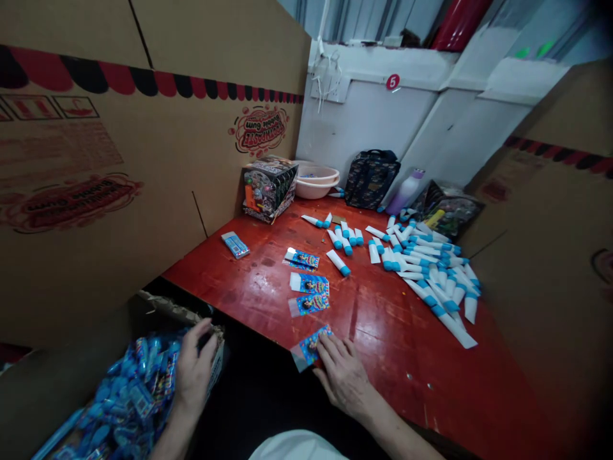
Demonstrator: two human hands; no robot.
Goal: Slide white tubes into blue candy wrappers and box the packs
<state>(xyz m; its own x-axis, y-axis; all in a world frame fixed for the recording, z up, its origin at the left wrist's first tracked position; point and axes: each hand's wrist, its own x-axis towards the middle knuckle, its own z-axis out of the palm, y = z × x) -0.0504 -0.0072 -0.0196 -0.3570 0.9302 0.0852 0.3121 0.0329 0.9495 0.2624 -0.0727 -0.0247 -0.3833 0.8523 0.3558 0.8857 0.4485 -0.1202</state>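
My right hand (343, 372) lies on the near edge of the red table (383, 332), fingers stretched flat, fingertips pressing a small blue printed sticker packet (310, 347). My left hand (192, 370) reaches down into a cardboard box (158, 303) at the lower left, fingers curled over the heap of blue wrapped packets (129, 396); what it holds is hidden. Three more blue sticker packets (309, 284) lie in a row further up the table. Several white tubes with blue caps (431, 268) are spread across the table's right half.
Tall cardboard walls (119, 160) close in the left and right. At the back stand a printed display box (267, 187), pink basins (316, 179), a dark patterned bag (371, 179) and a purple-capped bottle (406, 191). A small blue pack (234, 245) lies at the left.
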